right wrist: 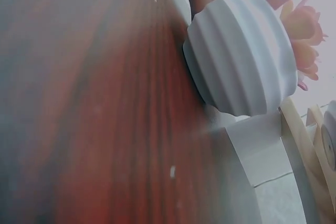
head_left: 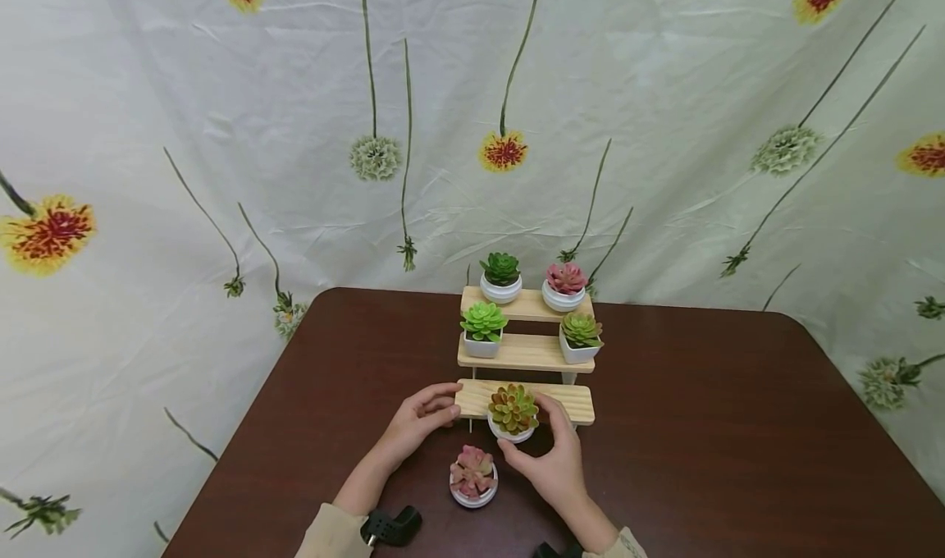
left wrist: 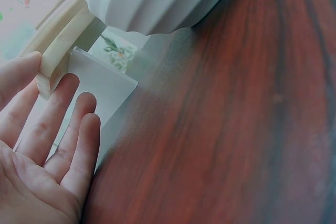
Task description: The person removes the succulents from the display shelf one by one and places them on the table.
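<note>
Your right hand (head_left: pixel 552 457) had its thumb and forefinger curled round a small pot (head_left: pixel 513 437), thumb at its near side, forefinger at its right. That pot was white and round and held an olive plant (head_left: pixel 513 408) with reddish tips; it was at the front edge of the lowest step (head_left: pixel 476 395), though you could not tell whether it rested there or hung just clear. The right wrist view did not show those fingers.

Your left hand (head_left: pixel 422 414) was open, its fingers loosely spread, with the thumb and forefinger tips touching the left end of the same step. In the left wrist view the other fingers reached beside the pale panel (left wrist: pixel 100 85) under it.

Between your wrists, on the dark desk (head_left: pixel 709 427), stood a round pot (head_left: pixel 474 501) with a dusty pink plant (head_left: pixel 472 471), just in front of the lowest step and touched by neither hand.

On the middle step (head_left: pixel 530 352) you had two square white pots: the left one (head_left: pixel 482 348) held a bright green plant (head_left: pixel 484 320), the right one (head_left: pixel 579 351) a duller green plant (head_left: pixel 581 328). The top step (head_left: pixel 527 306) bore two round ones, the left (head_left: pixel 501 293) with a dark green plant (head_left: pixel 502 267), the right (head_left: pixel 563 300) with a pink plant (head_left: pixel 566 276). A flowered cloth (head_left: pixel 295 90) hung behind.
</note>
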The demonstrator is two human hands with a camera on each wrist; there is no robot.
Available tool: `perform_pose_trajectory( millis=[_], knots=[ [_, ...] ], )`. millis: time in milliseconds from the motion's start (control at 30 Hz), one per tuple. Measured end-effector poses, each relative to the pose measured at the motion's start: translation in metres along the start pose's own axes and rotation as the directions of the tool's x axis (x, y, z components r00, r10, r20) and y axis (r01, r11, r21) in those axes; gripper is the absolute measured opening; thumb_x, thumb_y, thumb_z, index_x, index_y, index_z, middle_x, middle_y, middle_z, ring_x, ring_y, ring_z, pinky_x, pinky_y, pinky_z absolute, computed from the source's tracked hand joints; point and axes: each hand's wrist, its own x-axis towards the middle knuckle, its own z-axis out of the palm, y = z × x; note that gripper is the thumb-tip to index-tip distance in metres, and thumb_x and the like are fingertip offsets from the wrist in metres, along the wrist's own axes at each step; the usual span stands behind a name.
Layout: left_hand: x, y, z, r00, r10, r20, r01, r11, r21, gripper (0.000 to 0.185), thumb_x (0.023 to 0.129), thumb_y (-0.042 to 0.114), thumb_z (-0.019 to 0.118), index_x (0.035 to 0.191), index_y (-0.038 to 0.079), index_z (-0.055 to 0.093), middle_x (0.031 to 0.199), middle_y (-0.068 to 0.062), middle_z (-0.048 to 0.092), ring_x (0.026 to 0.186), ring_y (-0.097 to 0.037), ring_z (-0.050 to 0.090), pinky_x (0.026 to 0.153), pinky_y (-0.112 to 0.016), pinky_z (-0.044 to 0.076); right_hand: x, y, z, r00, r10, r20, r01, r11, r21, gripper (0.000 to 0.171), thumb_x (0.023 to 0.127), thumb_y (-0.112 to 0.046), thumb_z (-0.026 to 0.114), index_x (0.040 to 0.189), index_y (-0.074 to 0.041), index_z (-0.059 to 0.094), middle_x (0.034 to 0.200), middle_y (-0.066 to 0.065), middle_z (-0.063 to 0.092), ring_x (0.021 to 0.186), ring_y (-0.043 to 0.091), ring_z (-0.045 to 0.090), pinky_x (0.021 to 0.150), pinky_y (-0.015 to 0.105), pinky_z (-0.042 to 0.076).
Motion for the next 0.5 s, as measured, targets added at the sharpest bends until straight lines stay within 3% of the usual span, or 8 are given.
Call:
perform_pose_trajectory(
  millis=[133, 267, 500],
  knots=[
    [-0.001, -0.001, 0.000, 1.000, 0.001, 0.000, -0.001, 1.000, -0.003, 0.040, 0.092, 0.006, 0.060, 0.129, -0.006, 0.051, 0.114, -0.026, 0.059, 0.091, -0.009, 0.061, 0.080, -0.035, 0.052, 0.001, -0.017, -0.007, 1.000, -0.022, 0.006, 0.022, 0.999, -0.034, 0.068, 0.058, -0.002, 0.087, 0.119, 0.000, 0.058, 0.113, 0.012, 0.058, 0.104, 0.021, 0.053, 0.084, 0.039, 0.047],
    [-0.001, -0.001, 0.000, 1.000, 0.007, -0.004, -0.007, 1.000, -0.001, 0.039, 0.092, 0.006, 0.060, 0.129, -0.006, 0.051, 0.114, -0.026, 0.059, 0.090, -0.009, 0.061, 0.080, -0.033, 0.052, 0.002, -0.032, -0.014, 0.999, -0.024, 0.041, 0.027, 0.998, -0.057, 0.063, 0.059, -0.002, 0.086, 0.116, 0.000, 0.059, 0.111, 0.012, 0.057, 0.105, 0.021, 0.052, 0.087, 0.037, 0.046],
    [0.000, -0.001, 0.000, 1.000, 0.002, 0.000, -0.002, 1.000, -0.001, 0.039, 0.092, 0.006, 0.060, 0.128, -0.005, 0.052, 0.116, -0.024, 0.059, 0.091, -0.009, 0.061, 0.080, -0.032, 0.051, -0.003, -0.032, -0.018, 0.999, -0.021, 0.046, 0.024, 0.999, -0.049, 0.062, 0.056, -0.002, 0.087, 0.112, -0.003, 0.060, 0.109, 0.005, 0.058, 0.102, 0.021, 0.054, 0.087, 0.033, 0.045]
  ],
)
